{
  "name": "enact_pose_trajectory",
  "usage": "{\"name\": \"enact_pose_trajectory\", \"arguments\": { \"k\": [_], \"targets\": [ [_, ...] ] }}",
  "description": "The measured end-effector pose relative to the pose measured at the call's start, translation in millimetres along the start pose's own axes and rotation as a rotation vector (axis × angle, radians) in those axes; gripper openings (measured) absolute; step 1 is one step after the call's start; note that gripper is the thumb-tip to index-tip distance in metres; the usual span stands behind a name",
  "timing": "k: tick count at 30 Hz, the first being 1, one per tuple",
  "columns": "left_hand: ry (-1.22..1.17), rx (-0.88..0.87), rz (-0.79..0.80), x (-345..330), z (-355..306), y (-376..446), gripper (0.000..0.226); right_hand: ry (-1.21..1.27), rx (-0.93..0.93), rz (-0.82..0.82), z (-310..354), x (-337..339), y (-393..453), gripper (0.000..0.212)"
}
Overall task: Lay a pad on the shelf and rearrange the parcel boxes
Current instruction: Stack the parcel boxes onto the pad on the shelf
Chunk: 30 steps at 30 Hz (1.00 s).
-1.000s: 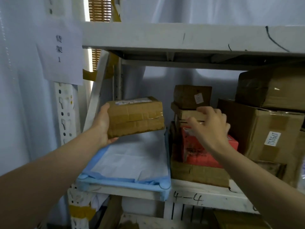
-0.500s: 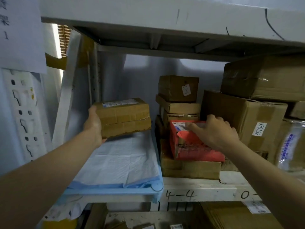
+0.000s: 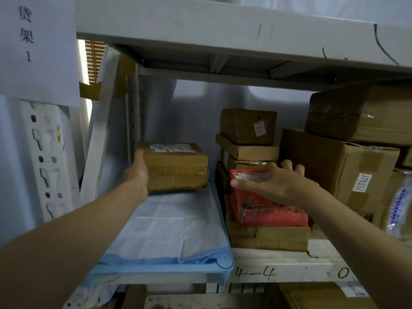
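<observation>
Holding the brown box [image 3: 176, 166] at the back end of the pad [image 3: 174, 230] w/ my L hand [image 3: 138, 175] gripping its left side, so it's going onto padding, not bare surface [image 3: 289, 262]. R hand [image 3: 278, 184], spread wide, is resting atop red parcel [image 3: 267, 210] right of pad, prob. next over.

dim, soft-focus view; daylight at upper left; edges bowed.
</observation>
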<state>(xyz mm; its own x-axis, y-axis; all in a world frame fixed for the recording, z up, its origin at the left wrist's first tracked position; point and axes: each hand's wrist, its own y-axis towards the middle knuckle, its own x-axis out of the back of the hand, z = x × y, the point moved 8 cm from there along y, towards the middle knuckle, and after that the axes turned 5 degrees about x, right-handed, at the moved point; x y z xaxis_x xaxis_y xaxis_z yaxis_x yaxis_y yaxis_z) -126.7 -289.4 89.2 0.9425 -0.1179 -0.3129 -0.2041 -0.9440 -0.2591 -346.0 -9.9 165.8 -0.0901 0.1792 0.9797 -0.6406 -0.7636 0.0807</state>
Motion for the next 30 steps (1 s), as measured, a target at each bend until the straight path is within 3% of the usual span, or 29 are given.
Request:
{"name": "enact_pose_trajectory", "arguments": {
  "k": [8,15,19,21,24,28,30],
  "targets": [
    [0.01,0.024,-0.045,7.8,10.2,55.4,0.113,-0.031,-0.011,-0.113,4.1,1.6,-0.6,0.105],
    [0.1,0.056,-0.055,14.4,22.0,144.1,0.126,0.067,0.005,-0.281,11.0,21.0,-14.7,0.105],
    [0.176,0.038,0.016,3.8,8.6,124.1,0.133,0.191,0.096,-0.319,27.2,33.5,-19.9,0.102],
    [0.234,0.006,0.033,-1.8,-6.3,79.2,0.121,0.245,0.184,-0.329,39.6,33.1,-18.1,0.085],
    [0.459,-0.15,-0.12,-0.6,-26.6,36.2,0.089,0.371,0.248,-0.342,57.6,29.5,-15.9,0.073],
    [0.596,-0.229,-0.296,4.2,-35.8,8.1,0.093,0.534,0.251,-0.324,74.5,23.6,-11.7,0.085],
    [0.546,-0.222,-0.261,-1.3,-35.0,-8.7,0.098,0.565,0.254,-0.324,78.7,23.9,-12.1,0.086]
  ]
}}
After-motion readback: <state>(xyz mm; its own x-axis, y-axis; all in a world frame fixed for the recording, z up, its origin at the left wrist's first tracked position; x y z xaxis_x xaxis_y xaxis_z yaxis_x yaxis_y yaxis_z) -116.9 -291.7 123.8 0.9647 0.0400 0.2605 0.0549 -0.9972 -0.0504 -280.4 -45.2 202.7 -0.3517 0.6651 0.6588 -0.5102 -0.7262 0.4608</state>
